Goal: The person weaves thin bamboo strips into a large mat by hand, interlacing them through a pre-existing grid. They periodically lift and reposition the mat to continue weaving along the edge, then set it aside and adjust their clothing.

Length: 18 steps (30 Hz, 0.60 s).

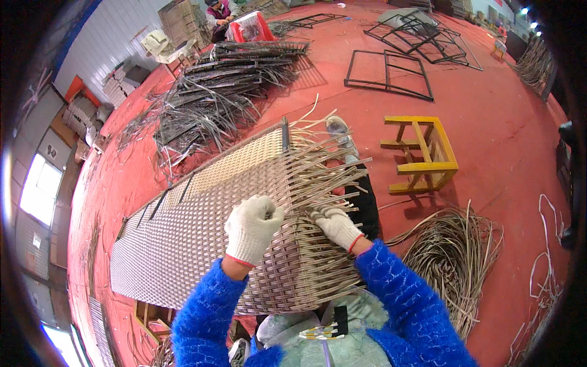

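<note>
A woven wicker panel [202, 244] in tan and brown lies across in front of me, its near end by my lap. Many loose strands [324, 177] stick out to the right from its right edge. My left hand [252, 227], in a white knit glove, is closed in a loose fist above the weave; whatever it holds, if anything, is hidden. At the panel's right edge my right hand [337, 229], gloved too, has its fingers closed among the strands, gripping at least one. A dark bar [285, 136] shows at the panel's far edge.
A yellow wooden stool [422, 156] lies on its side at right, with a coil of strands [455, 263] nearer me. Dark woven pieces [208, 98] are piled at far left. Black metal frames [388, 73] lie farther back. Another person [221, 15] sits beyond the pile.
</note>
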{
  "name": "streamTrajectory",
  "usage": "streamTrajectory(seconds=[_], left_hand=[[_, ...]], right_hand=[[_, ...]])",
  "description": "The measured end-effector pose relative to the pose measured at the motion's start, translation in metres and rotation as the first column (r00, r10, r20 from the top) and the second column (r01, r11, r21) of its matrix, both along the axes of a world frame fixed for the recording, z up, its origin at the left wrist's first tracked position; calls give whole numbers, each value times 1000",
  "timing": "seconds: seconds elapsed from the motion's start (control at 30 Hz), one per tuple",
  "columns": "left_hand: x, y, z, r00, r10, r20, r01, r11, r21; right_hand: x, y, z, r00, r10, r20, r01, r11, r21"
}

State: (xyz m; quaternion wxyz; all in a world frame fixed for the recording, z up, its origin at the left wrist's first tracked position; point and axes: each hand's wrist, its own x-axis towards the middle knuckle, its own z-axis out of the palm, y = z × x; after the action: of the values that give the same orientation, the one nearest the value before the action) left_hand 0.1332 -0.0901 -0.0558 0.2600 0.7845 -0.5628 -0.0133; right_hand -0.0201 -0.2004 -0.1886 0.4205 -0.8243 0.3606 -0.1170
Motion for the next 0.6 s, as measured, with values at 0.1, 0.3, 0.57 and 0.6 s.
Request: streamTrajectory(seconds=[0.1,0.3,0.57,0.6], left_hand=[[-4,-7,-11,999,-9,31,7,999,49],[-16,-12,-22,979,-202,21,203,972,-119],[-18,-35,-35,949,-290,121,292,956,6],[-19,-37,-37,948,-283,142,284,959,19]], right_hand=[[4,-11,-2,990,89,108,-92,996,15],[-30,-26,-39,951,-274,140,226,931,287],[-115,-50,-43,751,-647,135,637,763,110],[-114,-50,-29,704,-666,248,684,729,15]])
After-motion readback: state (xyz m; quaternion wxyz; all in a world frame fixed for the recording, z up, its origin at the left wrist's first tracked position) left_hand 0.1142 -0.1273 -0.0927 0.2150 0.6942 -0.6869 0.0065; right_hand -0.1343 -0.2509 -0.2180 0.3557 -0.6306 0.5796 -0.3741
